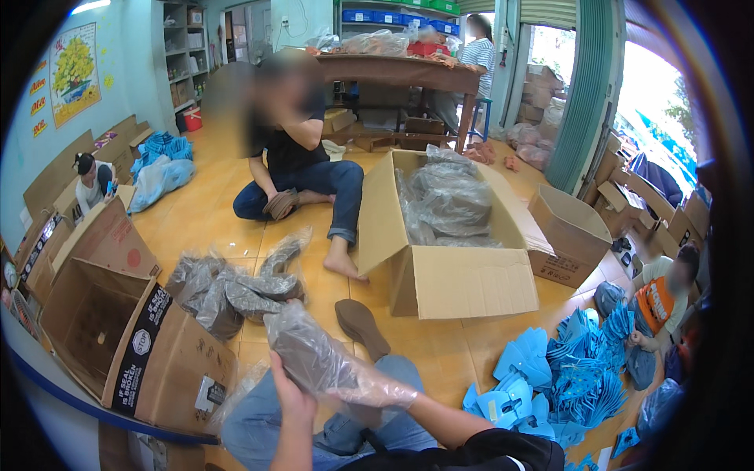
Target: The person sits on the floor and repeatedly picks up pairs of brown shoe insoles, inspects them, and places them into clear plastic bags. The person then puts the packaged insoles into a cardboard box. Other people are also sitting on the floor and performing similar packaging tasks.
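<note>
Between my hands, above my lap, is a clear plastic bag of brown-grey shoe soles (306, 345), tilted with its far end to the upper left. My left hand (292, 396) supports its left side, thumb up along the plastic. My right hand (375, 385), in what looks like a thin clear glove, presses on the near right end; its fingers are partly lost against the plastic. A loose brown sole (362, 326) lies on the floor just beyond the bag. Farther left sits a heap of similar bagged soles (216, 294).
An open carton (475, 286) holding bagged soles stands ahead right, beside another carton (569, 243). A seated person (294, 141) opposite holds brown soles. Blue cut-out pieces (581, 369) pile up at right near another person (660, 298). An open carton (177, 361) stands at left.
</note>
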Motion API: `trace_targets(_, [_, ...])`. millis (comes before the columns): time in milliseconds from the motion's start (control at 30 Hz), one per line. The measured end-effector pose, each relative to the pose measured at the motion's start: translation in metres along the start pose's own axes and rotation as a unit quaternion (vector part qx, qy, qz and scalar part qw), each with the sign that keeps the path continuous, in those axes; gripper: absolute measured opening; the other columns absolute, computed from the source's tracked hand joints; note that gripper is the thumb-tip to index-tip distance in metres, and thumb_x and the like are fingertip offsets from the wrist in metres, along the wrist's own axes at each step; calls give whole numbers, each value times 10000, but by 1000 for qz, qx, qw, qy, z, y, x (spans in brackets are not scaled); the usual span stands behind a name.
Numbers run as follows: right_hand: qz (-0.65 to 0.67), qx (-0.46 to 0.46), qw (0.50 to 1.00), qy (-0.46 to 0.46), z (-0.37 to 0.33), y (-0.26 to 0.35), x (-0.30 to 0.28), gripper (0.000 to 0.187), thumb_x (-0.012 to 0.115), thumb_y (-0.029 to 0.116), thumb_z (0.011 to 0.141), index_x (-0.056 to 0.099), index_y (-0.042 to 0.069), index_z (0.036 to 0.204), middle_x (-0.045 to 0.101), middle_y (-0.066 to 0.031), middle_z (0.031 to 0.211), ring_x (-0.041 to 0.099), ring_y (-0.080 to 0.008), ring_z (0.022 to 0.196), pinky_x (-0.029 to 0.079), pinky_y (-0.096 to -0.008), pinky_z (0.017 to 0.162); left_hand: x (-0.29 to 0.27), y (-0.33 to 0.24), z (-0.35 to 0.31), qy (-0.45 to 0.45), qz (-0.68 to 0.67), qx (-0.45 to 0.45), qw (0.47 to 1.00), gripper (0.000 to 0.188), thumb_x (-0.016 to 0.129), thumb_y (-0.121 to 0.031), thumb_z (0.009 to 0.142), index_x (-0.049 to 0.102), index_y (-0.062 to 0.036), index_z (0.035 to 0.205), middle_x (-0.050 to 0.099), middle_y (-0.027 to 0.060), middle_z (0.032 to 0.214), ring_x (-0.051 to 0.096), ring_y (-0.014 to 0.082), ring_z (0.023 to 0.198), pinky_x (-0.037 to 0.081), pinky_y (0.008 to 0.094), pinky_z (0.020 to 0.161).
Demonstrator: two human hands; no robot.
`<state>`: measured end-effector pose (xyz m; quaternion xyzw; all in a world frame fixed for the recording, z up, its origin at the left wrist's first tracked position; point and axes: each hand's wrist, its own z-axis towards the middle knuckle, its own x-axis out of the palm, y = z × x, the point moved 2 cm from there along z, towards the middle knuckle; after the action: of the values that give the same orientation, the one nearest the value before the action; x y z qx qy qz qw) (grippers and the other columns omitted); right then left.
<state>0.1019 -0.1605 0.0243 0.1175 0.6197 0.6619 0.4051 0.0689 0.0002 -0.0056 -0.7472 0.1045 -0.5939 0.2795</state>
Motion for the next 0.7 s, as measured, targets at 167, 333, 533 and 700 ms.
trace_targets(167, [-26,74,989,124,-15,-7,-18,986,707,467,823,170,-14,1495,256,-206,1523,237,-289,1418,175,-370,1168,-52,-24,48,-68,5,-9,998,337,451,-265,1008,537,-43,1247,614,103,1183,598,233,1071,491,383,910])
trace_targets(333, [92,218,961,146,-47,-13,-32,938,769,371,773,267,16,1481,414,-146,1438,335,-269,1361,242,-358,1136,-74,-23,33,-112,106,62,986,237,568,-211,963,608,-46,1129,653,59,1021,615,160,952,490,301,845])
trace_targets(533, [264,250,928,76,-65,-18,-16,959,792,290,719,272,-1,1470,410,-137,1435,357,-244,1339,251,-379,1121,-71,26,-26,-108,53,23,993,382,581,-242,958,511,-58,1285,565,58,1236,523,131,1137,391,268,980])
trace_targets(700, [216,275,928,126,-67,-25,-2,951,765,344,751,257,2,1480,383,-139,1462,329,-258,1361,231,-383,1134,-81,41,-40,-89,218,-19,972,562,613,-310,937,412,-22,1376,513,83,1301,473,147,1198,354,296,1031])
